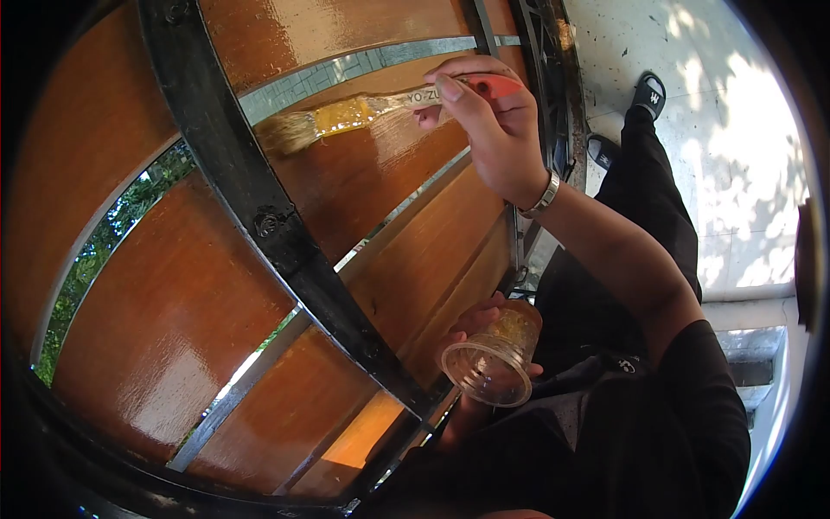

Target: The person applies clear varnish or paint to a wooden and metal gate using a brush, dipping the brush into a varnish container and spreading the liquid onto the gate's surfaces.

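Observation:
My right hand, a metal-banded watch on its wrist, pinches the red-ended handle of a paintbrush. The brush points left, with its wet-looking tan bristles at a glossy brown wooden slat, close beside a black metal bar. Lower down, my left hand is wrapped round a clear plastic cup. The cup is tilted with its mouth toward me, and an amber tint shows on its wall. Part of the left hand is hidden behind the cup.
More varnished slats run across the black metal frame, with gaps between them. Green foliage shows through on the left. My legs in dark trousers and sandals are on the pale tiled floor at right.

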`<action>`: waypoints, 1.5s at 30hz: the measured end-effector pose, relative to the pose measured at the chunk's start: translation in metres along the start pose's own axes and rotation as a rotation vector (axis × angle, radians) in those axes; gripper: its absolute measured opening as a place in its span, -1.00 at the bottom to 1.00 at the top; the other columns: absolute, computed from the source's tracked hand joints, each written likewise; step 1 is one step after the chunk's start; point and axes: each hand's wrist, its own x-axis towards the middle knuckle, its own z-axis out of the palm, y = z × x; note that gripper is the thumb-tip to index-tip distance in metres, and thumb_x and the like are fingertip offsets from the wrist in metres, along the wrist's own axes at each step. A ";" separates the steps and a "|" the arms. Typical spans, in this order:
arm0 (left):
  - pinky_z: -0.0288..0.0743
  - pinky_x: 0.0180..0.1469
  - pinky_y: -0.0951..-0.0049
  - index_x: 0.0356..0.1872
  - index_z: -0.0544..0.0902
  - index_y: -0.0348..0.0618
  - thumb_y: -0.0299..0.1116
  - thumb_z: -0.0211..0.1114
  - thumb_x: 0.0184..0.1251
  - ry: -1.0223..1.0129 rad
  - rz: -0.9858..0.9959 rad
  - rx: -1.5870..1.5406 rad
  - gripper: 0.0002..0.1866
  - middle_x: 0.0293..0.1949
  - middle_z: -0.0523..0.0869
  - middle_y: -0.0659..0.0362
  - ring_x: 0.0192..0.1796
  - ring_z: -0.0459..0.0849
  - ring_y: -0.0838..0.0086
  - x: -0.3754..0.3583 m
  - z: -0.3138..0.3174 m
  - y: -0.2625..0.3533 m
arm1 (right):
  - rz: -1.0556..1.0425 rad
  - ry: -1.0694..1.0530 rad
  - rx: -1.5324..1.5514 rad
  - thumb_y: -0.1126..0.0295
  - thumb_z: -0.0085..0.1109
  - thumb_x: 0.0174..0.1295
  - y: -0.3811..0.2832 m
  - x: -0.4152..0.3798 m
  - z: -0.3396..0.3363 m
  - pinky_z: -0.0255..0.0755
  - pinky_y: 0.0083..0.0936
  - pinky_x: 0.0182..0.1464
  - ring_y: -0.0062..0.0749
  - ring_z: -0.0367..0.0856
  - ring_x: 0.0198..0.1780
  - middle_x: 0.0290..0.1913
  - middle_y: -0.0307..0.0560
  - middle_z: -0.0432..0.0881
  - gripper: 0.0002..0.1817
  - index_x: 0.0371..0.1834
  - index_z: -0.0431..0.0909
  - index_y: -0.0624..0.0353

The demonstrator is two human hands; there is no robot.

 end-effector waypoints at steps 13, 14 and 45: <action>0.48 0.31 0.10 0.33 -0.03 0.01 0.08 0.63 -0.08 -0.054 0.080 0.077 0.12 0.19 0.46 0.01 0.26 0.54 0.05 -0.003 0.013 -0.008 | -0.064 0.306 -0.751 0.47 0.21 0.34 -0.005 -0.015 -0.123 0.53 -0.65 -0.12 -0.56 0.69 -0.26 -0.28 -0.17 0.71 -0.85 -0.09 0.60 0.27; 0.21 0.41 0.20 0.38 0.02 0.11 0.13 0.56 0.00 0.005 0.090 -0.012 0.05 0.25 0.41 0.10 0.34 0.43 0.24 0.001 0.021 -0.006 | -0.126 0.196 -0.862 0.48 0.22 0.34 -0.010 -0.014 -0.107 0.53 -0.64 -0.13 -0.57 0.69 -0.26 -0.27 -0.17 0.71 -0.86 -0.09 0.60 0.25; 0.05 0.40 0.43 0.29 0.26 0.14 0.31 0.49 -0.05 -0.142 -0.088 0.476 -0.06 0.19 0.56 0.36 0.25 0.52 0.64 -0.005 0.008 -0.007 | -0.101 0.021 -0.300 0.54 0.20 0.30 -0.045 0.005 -0.005 0.56 -0.64 -0.20 -0.57 0.67 -0.27 -0.24 -0.16 0.67 -0.85 -0.09 0.59 0.27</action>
